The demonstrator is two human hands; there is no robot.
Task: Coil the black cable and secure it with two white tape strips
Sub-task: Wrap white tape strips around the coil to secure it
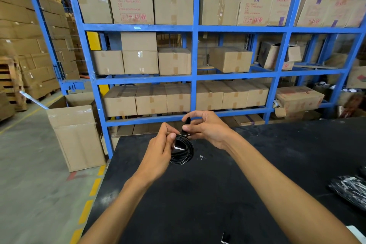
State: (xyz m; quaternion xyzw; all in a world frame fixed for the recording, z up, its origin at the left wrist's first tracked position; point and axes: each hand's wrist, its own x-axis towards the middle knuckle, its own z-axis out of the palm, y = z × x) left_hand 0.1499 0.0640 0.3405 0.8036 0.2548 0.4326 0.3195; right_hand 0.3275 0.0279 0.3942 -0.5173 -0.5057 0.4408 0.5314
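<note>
The black cable (pixel 185 152) is wound into a small round coil, held up above the black table (pixel 198 194). My left hand (pixel 161 150) grips the coil's left side with curled fingers. A white tape strip (pixel 179 147) shows on the coil beside my left thumb. My right hand (pixel 206 128) is just above and right of the coil, and its thumb and forefinger pinch the black plug (pixel 187 123) at the cable's end.
A pile of black bundled cables (pixel 350 188) lies at the table's right edge. A white scrap (pixel 201 157) sits on the table near the coil. Blue shelving (pixel 195 53) full of cardboard boxes stands behind the table; a tall box (pixel 77 136) stands on the floor left.
</note>
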